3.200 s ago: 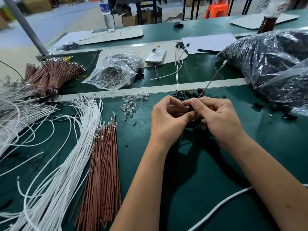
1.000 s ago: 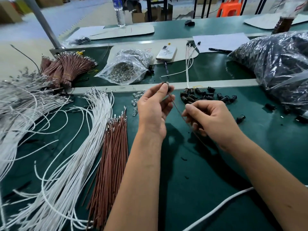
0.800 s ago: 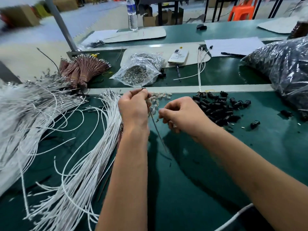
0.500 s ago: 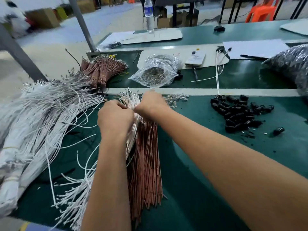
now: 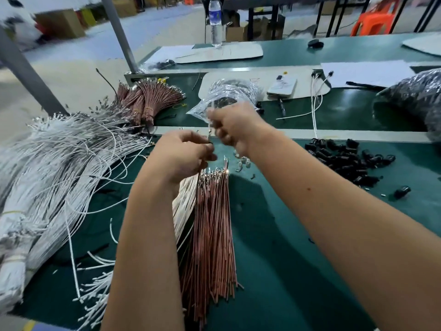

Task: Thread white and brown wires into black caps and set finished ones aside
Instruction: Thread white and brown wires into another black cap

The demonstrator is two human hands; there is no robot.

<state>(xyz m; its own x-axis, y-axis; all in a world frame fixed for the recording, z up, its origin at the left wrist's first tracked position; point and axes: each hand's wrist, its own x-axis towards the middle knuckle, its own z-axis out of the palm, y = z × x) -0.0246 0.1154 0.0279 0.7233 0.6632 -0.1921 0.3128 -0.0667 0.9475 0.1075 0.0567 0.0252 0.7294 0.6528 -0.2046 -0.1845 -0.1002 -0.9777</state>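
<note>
My left hand (image 5: 183,155) hovers over the top ends of the loose brown wires (image 5: 212,225), its fingertips pinched on a small black cap. My right hand (image 5: 236,126) is raised just above and to its right. It is motion-blurred and pinched on a thin wire end with a metal tip; blur hides the wire's colour. Loose white wires (image 5: 62,163) fan out on the left, partly under my left forearm. A heap of black caps (image 5: 346,156) lies to the right. A few white wires with black caps (image 5: 316,101) rest on the far strip.
Far left lies a tied brown wire bundle (image 5: 148,96). Behind my hands are a clear bag of metal terminals (image 5: 229,94), a phone (image 5: 282,86) and a large black bag (image 5: 415,99). Small clear parts (image 5: 241,161) lie by the brown wires. A water bottle (image 5: 215,20) stands far back.
Both hands went left from the cap heap to the wire piles, reached into the wire ends, and the right hand has now lifted up and away, pinched shut.
</note>
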